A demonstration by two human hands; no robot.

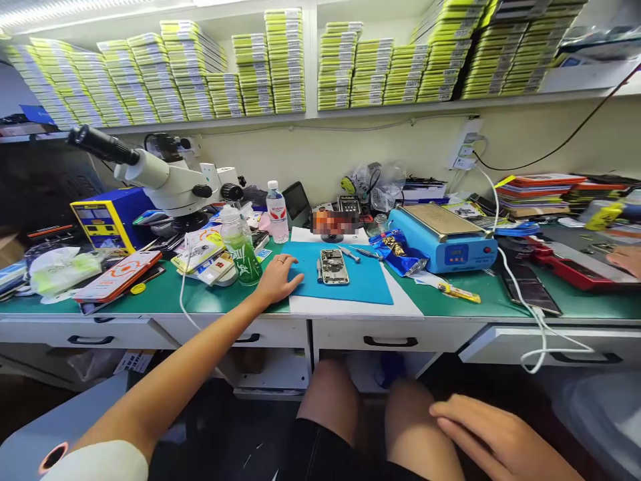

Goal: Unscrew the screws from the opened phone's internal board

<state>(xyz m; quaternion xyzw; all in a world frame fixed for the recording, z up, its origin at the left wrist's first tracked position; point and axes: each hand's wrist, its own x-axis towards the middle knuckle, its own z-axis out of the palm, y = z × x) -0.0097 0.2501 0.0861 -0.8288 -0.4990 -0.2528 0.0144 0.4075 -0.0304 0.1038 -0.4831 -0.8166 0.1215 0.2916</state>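
Note:
My left hand point(279, 279) rests at the left edge of a blue mat point(360, 284), fingers apart and holding nothing. An opened phone point(334, 267) lies on the mat to the right of it, with its inner parts showing; the hand does not touch it. Two slim tools, a screwdriver point(349, 254) and a darker one point(366, 252), lie at the mat's upper right. My right hand point(481, 427) is below the desk's edge, over my right thigh. Its fingers lie stretched out close together, with nothing seen in them.
A green bottle point(241, 250) and a clear bottle point(277, 212) stand left of the mat. A microscope point(165, 180) is behind them. On the right are a blue heating device point(443, 240) and a white cable point(515, 287). Another person's hand point(625, 259) is at the far right.

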